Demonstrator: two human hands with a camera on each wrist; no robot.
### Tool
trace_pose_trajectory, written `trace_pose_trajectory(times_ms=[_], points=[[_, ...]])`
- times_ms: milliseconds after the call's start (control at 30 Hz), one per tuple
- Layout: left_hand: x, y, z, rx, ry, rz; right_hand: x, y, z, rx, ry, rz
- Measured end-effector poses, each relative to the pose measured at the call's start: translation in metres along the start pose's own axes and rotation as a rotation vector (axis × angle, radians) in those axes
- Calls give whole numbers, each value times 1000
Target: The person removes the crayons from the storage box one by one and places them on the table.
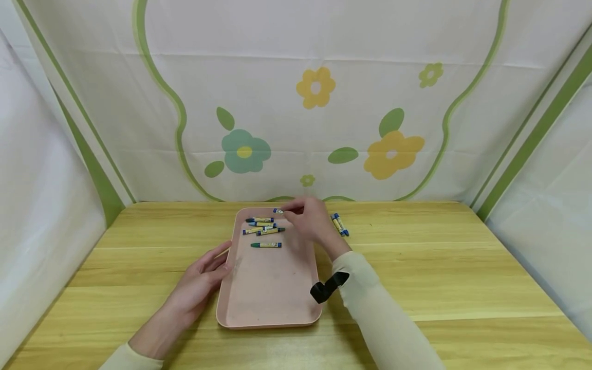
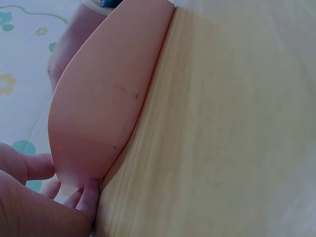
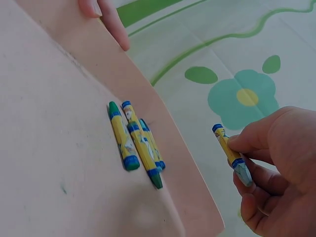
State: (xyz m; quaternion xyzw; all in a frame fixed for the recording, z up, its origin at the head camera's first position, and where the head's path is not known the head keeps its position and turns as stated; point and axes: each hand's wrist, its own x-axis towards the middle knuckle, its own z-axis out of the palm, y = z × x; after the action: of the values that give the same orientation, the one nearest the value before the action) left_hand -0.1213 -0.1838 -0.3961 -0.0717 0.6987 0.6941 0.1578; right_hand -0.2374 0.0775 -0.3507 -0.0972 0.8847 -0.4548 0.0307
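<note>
My right hand (image 1: 307, 218) pinches a crayon (image 3: 231, 150) between thumb and fingers above the far end of the pink tray (image 1: 273, 288). This crayon has a yellow and blue wrapper and a pale grey-blue tip. Below it, several wrapped crayons lie in the tray's far part, some bunched together; a green crayon (image 1: 265, 245) lies a little nearer. At the tray's left side, my left hand (image 1: 199, 282) holds the rim, thumb over the edge and fingers against the outer wall. The left wrist view shows those fingers low on the wall.
Two more crayons (image 1: 339, 224) lie side by side on the wooden table (image 1: 439, 288), right of the tray. A white curtain with printed flowers (image 1: 314, 128) hangs behind the table. A black strap (image 1: 329, 288) is on my right wrist.
</note>
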Motion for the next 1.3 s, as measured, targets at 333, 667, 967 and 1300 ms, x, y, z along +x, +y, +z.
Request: trace_pose_trajectory(times_ms=[333, 667, 967, 1300], points=[[0, -1, 0, -8, -2, 3, -6, 29, -24, -43, 92, -24], [1, 0, 2, -9, -3, -1, -11, 57, -47, -49, 174, 14], [1, 0, 2, -6, -9, 7, -14, 77, -57, -49, 239, 66], [0, -1, 2, -9, -13, 17, -18, 92, -72, -36, 267, 105]])
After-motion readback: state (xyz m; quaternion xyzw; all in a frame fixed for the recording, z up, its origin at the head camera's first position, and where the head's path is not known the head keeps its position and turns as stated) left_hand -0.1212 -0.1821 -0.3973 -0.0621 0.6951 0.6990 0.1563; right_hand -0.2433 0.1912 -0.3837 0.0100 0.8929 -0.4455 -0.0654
